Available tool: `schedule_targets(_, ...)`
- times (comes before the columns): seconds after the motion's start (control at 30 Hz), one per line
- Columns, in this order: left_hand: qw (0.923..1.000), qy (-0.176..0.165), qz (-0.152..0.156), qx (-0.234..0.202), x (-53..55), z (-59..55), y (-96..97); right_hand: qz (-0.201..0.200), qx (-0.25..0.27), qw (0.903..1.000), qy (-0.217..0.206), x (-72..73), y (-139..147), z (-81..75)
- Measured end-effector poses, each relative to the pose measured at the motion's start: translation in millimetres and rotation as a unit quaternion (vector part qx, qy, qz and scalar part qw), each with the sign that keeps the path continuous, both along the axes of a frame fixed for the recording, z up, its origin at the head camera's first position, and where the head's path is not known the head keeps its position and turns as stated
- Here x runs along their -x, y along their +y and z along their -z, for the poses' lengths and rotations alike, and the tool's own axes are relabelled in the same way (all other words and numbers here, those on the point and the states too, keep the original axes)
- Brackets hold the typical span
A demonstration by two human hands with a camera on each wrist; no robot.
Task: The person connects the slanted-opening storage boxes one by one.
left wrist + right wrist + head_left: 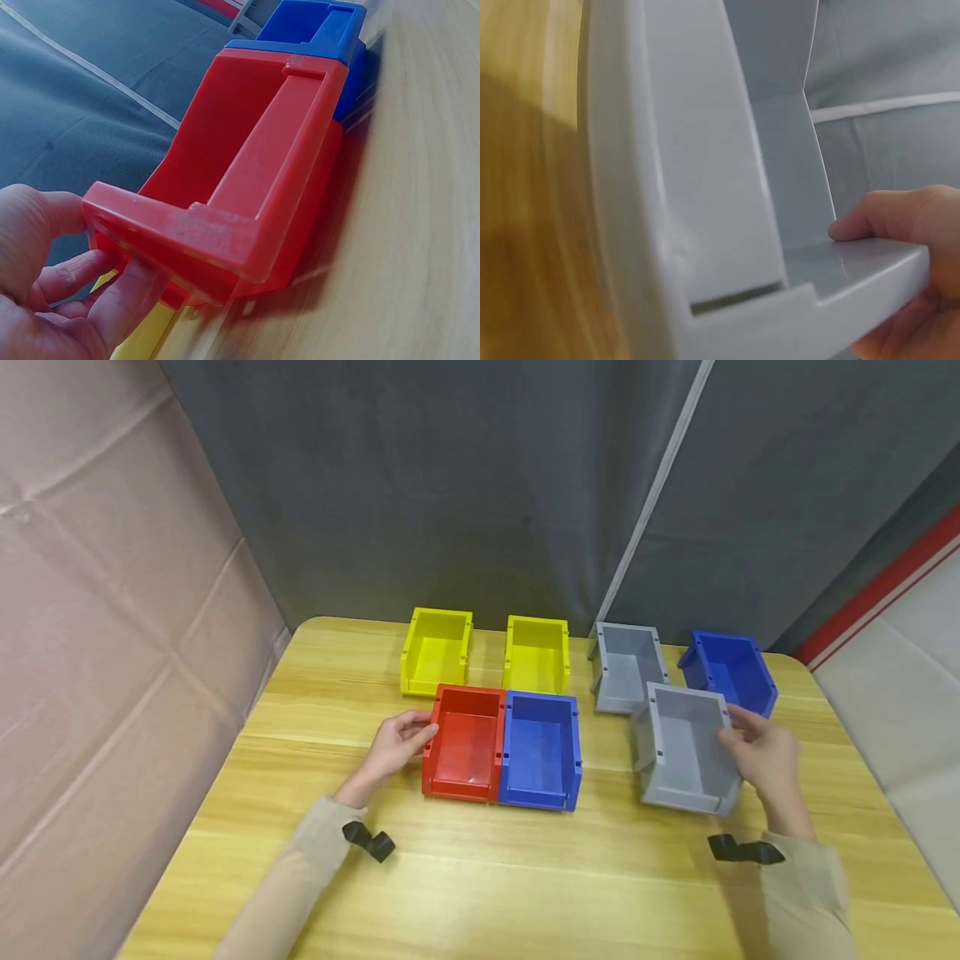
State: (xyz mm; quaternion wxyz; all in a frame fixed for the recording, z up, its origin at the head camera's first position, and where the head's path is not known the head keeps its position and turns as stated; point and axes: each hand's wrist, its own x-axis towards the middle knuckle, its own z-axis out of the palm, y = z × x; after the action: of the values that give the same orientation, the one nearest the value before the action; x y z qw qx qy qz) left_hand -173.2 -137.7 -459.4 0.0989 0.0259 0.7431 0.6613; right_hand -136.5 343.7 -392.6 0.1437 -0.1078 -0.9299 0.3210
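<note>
Head view, red bin [465,743], grey bin [682,752]

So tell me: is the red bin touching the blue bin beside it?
Yes, the red bin and blue bin sit flush, side walls together.

This looks like a staged recording booth, not a home or a kitchen. A wooden worktop [525,877] stands in a corner closed by grey cloth curtains [450,485] and a beige padded wall [97,635]. On it stand only plastic storage bins [536,752] in four colours.
</note>
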Motion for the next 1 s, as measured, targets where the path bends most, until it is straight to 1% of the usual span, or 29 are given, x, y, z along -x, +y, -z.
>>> schedule_targets(0.1, 1.0, -0.001, -0.002, 0.001, -0.2, -0.3, 0.3, 0.002, 0.002, 1.0, -0.006, 0.5, -6.6, -5.0)
schedule_targets(0.2, 1.0, -0.002, -0.001, 0.002, -0.4, -0.6, 0.1, -0.005, 0.005, 0.9999, -0.008, 1.4, -13.3, -9.7)
schedule_targets(0.43, 1.0, 0.0, -0.001, 0.001, -0.2, -0.3, 1.2, -0.04, 0.02, 0.9989, 0.017, 3.7, -29.2, -15.1)
schedule_targets(0.67, 1.0, -0.003, -0.004, 0.003, -0.8, -0.8, 1.3, -0.058, 0.016, 0.9974, 0.041, 5.4, -44.5, -12.0)
schedule_targets(1.0, 1.0, -0.003, -0.001, 0.004, -0.2, -0.3, 0.2, -0.074, 0.01, 0.9959, 0.051, 9.1, -57.1, -6.2)
